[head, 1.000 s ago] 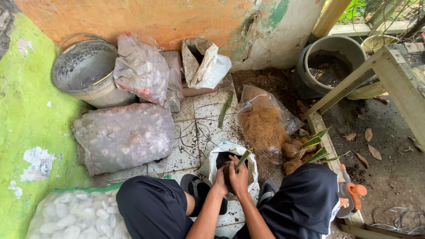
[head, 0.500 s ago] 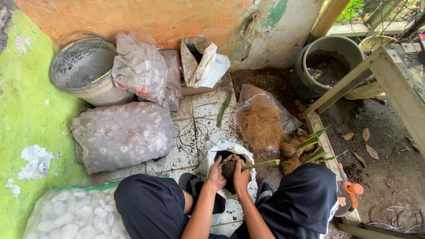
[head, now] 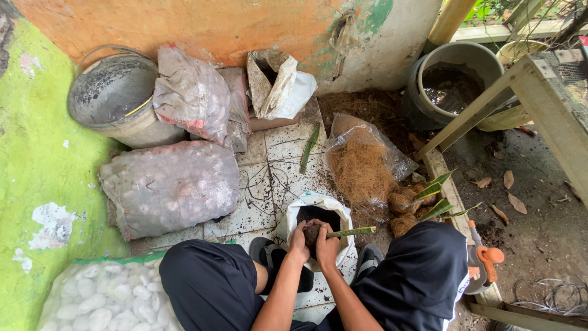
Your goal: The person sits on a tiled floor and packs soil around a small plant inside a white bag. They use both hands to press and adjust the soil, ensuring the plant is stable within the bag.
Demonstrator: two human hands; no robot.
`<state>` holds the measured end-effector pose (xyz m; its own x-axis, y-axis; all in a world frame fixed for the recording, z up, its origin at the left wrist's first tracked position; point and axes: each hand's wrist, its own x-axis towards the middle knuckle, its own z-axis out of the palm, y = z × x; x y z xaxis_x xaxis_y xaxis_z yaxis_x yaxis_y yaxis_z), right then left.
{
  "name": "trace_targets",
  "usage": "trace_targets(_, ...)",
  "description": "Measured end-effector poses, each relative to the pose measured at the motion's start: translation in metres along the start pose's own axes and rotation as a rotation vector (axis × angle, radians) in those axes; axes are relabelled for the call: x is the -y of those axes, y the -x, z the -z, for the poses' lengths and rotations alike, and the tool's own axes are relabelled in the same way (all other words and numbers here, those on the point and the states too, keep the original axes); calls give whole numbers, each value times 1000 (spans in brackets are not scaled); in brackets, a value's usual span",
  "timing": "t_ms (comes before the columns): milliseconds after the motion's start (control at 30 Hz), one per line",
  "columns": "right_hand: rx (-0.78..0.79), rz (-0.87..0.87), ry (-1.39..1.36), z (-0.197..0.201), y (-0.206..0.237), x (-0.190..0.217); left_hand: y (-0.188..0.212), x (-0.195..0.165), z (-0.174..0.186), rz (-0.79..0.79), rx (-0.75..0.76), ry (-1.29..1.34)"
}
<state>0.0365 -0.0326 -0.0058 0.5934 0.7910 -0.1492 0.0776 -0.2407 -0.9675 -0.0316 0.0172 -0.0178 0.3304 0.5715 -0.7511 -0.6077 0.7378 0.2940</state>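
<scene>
A squatting person's left hand (head: pixel 299 235) and right hand (head: pixel 327 246) close together around a dark soil ball (head: pixel 312 235) with a green leaf cutting (head: pixel 350 232) jutting right, held just over an open white sack (head: pixel 318 205) on the tiled floor (head: pixel 260 190). A clear bag of coconut fibre (head: pixel 361 168) lies beside it; a grey bucket (head: pixel 113 98) stands by the wall.

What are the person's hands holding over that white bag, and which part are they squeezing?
Both the left hand and right hand cup a dark ball of soil at the base of a green leaf cutting, above the white bag. The leaf itself sticks out free.
</scene>
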Motion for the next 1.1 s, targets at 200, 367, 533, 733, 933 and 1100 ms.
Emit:
trace_targets(200, -27, -90, 23, 4, -6, -1, 0, -11, -6, 30, 61, 59)
trace_targets(367, -11, -153, 19, 3, -5, 4, 6, -13, -8, 63, 75, 3)
trace_targets(533, -50, -186, -101, 3, -6, 7, 9, -9, -12, 64, 62, 67)
trace_targets(733, -146, -211, -358, 7, -12, 6, 7, -11, -12, -99, -41, 2)
trace_targets(933, -210, -135, -320, 11, -12, 6, 11, 0, -15, -286, -189, -318)
trace_targets(1100, -211, -128, -308, 12, -12, 7, 12, -2, -14, -356, -208, -840)
